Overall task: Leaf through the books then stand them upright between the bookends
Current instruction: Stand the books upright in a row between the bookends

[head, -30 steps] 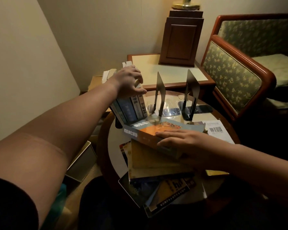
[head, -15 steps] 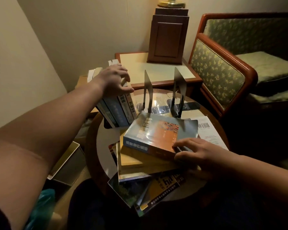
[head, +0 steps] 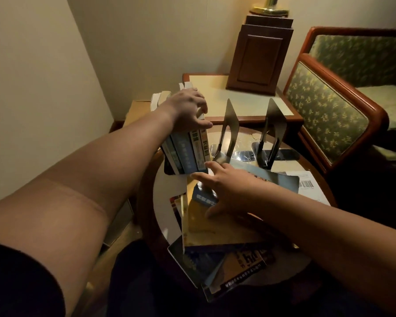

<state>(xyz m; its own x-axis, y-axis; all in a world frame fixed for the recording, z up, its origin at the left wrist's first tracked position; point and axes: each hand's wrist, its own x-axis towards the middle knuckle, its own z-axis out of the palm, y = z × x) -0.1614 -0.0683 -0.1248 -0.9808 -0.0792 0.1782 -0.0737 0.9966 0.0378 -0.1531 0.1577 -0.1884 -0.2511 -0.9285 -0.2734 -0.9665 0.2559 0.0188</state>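
Bench (head: 167, 216), near edge: flat pile of books (head: 215, 236). Right hand (head: 229, 191) released, fingers straight, lying on the top blue book (head: 281, 181). Left hand (head: 188, 110) grasping the tops of the upright books (head: 188, 154), which stand just left of the bookends (head: 229, 131).

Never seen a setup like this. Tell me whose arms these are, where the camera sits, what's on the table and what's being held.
There is no machine here. A person wears one camera on the head, and it looks down along both bare arms. The left hand grips the tops of a row of upright books on a round table. The right hand is open, fingers straight, reaching over a pile of flat books toward the foot of that row. Two metal bookends stand just behind, with no book between them. A paper with a barcode lies at the table's right edge.
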